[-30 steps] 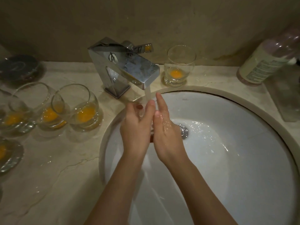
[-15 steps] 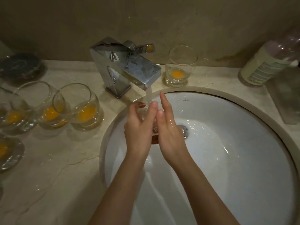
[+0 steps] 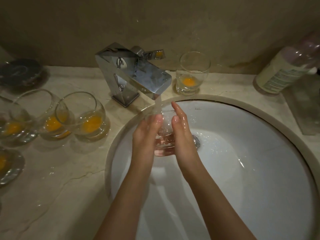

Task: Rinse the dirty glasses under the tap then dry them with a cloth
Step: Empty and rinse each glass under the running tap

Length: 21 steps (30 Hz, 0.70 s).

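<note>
Glasses (image 3: 90,122) crowding tap's (image 3: 135,75) left

polished chrome tap (image 3: 133,73), glossy white sink (image 3: 242,170), veined marble counter (image 3: 52,179).

tap (image 3: 133,75) behind sink (image 3: 259,170) | dirty glasses (image 3: 90,123) left on counter (image 3: 52,187) | bottle (image 3: 284,71) right
</note>
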Each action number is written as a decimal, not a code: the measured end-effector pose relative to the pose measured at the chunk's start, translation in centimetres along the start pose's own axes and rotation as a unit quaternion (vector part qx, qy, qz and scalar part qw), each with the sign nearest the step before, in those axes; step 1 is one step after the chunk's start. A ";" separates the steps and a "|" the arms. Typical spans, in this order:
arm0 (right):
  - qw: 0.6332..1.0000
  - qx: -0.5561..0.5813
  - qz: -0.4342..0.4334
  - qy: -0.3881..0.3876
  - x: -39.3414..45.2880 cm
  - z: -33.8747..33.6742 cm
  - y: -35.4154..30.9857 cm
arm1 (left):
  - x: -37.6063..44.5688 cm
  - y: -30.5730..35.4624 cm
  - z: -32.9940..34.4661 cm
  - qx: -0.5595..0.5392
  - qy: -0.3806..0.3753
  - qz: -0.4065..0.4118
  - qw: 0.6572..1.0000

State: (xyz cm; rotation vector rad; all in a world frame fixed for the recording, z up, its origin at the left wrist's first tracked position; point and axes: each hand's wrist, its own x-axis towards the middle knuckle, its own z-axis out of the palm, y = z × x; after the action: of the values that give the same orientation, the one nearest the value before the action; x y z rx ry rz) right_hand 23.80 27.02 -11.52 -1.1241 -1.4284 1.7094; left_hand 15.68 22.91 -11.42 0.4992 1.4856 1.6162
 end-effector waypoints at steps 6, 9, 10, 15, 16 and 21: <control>0.995 0.037 0.090 0.017 0.5 0.2 1.2 | 0.2 -0.5 -0.7 -0.001 -0.031 -0.054 0.998; 0.998 -0.041 0.045 0.023 0.0 0.0 1.4 | 0.3 -0.6 -0.8 0.070 -0.019 0.009 0.997; 0.999 -0.027 0.041 0.014 0.0 -0.1 1.5 | 0.2 -0.6 -0.8 0.079 -0.025 0.020 0.996; 0.994 0.067 0.086 -0.020 0.2 0.2 1.3 | 0.0 0.0 -0.7 0.035 -0.041 0.011 0.999; 0.993 0.072 0.091 -0.020 0.2 0.1 1.2 | 0.0 0.1 -0.8 0.028 -0.043 0.003 0.999; 0.988 0.092 0.122 -0.008 0.0 -0.7 0.7 | 0.0 0.3 -2.3 0.023 -0.094 -0.049 0.994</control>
State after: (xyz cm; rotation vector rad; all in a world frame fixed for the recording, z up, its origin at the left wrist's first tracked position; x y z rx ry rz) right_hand 24.44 27.21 -12.26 -1.2243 -1.1520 1.9793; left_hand 13.79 21.58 -11.62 0.5807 1.3870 1.4206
